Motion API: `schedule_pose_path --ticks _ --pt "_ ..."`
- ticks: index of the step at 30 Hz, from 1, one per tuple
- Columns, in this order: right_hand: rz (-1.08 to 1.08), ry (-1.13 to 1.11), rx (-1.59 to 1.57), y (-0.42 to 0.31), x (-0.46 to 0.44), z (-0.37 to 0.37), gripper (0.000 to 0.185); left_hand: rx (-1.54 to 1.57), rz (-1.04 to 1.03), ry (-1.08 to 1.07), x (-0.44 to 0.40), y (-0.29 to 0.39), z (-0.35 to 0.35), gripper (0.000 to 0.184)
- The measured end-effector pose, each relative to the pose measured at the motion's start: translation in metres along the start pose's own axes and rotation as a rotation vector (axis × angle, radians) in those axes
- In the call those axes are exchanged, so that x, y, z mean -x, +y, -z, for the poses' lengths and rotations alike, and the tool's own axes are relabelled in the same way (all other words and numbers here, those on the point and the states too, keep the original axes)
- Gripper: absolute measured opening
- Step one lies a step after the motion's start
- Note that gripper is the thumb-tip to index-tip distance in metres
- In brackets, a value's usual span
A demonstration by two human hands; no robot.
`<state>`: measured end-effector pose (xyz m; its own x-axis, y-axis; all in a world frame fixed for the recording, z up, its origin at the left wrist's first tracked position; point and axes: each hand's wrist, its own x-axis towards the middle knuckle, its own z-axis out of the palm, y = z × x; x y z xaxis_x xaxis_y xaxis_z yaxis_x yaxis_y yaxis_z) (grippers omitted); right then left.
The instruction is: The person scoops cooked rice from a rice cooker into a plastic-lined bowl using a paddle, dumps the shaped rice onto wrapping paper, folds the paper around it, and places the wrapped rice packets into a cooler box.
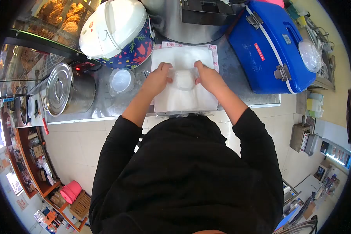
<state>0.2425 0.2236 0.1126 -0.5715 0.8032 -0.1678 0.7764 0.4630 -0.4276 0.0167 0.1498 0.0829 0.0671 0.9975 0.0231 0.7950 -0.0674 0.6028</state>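
A rounded white lump, perhaps rice, in clear plastic rests on a stack of white paper sheets. My left hand grips the plastic from the left, its thumb and fingers curled at the edge. On the opposite side, my right hand pinches the plastic in the same way. Beneath the white sheets, a sheet with pink lettering sticks out at the back and right. To the left of my left hand stands a clear plastic cup or bowl in a plastic bag.
A lidded steel pot and a floral rice container with a white lid occupy the counter's left side. A blue cooler box stands at right. Fried food shows behind glass at upper left. The metal counter's front edge faces me.
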Motion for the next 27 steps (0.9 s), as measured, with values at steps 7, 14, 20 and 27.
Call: schedule_pose_path --ticks 7,14,20,27 --pt "0.085 -0.06 0.108 0.011 -0.018 -0.01 0.027 -0.376 -0.215 -0.038 -0.009 -0.001 0.009 0.014" --pt "0.091 0.434 0.008 -0.011 0.041 -0.069 0.023 -0.398 -0.238 0.21 0.023 0.005 -0.031 0.01" --pt "0.16 0.463 -0.156 -0.016 0.033 -0.038 0.039 0.759 0.451 0.226 0.014 0.032 -0.034 0.024" --pt "0.195 0.515 -0.531 -0.044 0.043 -0.007 0.056 1.617 0.684 0.147 -0.003 0.096 -0.012 0.052"
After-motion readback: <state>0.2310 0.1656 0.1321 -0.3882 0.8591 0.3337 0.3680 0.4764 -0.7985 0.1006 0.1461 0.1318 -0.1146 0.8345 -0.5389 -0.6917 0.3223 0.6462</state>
